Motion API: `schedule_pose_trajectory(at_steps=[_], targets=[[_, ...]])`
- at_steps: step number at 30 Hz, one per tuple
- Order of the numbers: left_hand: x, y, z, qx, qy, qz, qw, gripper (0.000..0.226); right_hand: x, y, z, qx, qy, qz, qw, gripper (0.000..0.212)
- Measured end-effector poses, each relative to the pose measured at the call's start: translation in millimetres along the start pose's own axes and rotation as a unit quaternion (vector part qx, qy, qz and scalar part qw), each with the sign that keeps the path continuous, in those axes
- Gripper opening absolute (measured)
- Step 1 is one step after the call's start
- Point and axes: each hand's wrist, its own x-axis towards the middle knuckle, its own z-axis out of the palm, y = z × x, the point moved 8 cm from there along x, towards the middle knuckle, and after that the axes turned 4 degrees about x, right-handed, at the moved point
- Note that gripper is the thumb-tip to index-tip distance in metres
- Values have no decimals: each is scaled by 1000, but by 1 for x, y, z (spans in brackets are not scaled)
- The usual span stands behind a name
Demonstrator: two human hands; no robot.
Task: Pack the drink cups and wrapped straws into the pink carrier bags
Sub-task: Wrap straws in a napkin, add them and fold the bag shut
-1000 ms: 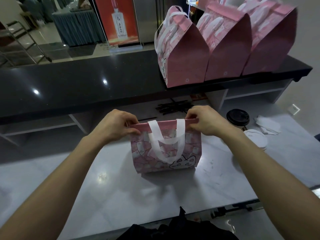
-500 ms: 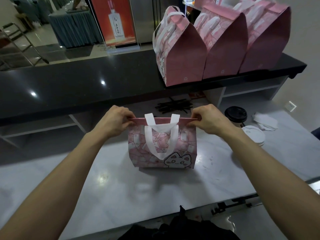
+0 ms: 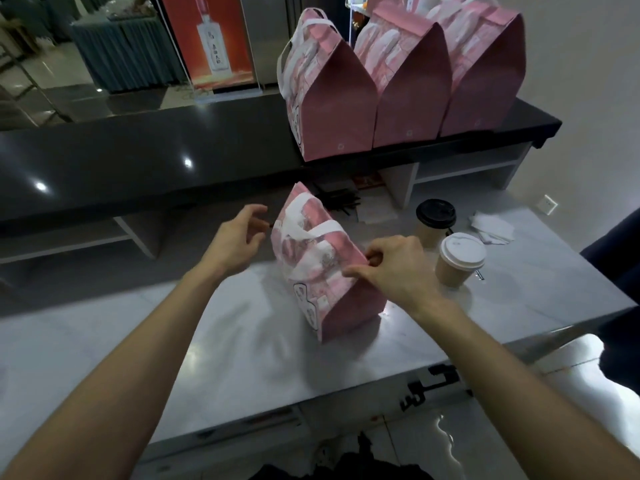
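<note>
- Your pink carrier bag (image 3: 325, 271) stands closed on the pale marble surface (image 3: 242, 341); two lidded cups (image 3: 459, 259) stand just right.
- Three packed bags (image 3: 398, 84) line the black counter (image 3: 138, 157) behind.
- Your right hand (image 3: 391, 268) pinches the bag's top fold; your left hand (image 3: 239, 233) hovers open, apart.

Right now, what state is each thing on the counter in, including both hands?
Pink bag: top closed, standing on the counter.
Left hand: open, off the bag.
Right hand: pinching the bag's top edge.
Black-lidded cup: lidded, upright, unpacked.
White-lidded cup: lidded, upright, unpacked.
Three shelf bags: closed, upright.
</note>
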Motion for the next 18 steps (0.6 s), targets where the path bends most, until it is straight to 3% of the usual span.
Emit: schedule_pose_trajectory(at_steps=[3, 6, 9, 12, 15, 18], targets=[[-33, -16, 23, -11, -12, -39, 999, 56, -20, 0, 9, 52, -18, -32, 998, 88], [-68, -25, 53, -55, -75, -79, 992, 76, -33, 27, 12, 46, -8, -53, 998, 102], [-104, -27, 90, -90, -155, -126, 976, 121, -42, 71, 33, 55, -70, 7, 996, 129], [-130, -15, 114, -116, -158, -141, 970, 163, -44, 96, 64, 56, -156, 56, 985, 156], [-133, -3, 128, -122, -115, -141, 976, 170, -35, 99, 79, 93, -176, 63, 978, 159], [-125, 19, 134, -173, -83, -104, 976, 156, -25, 92, 86, 117, -179, 48, 976, 148]])
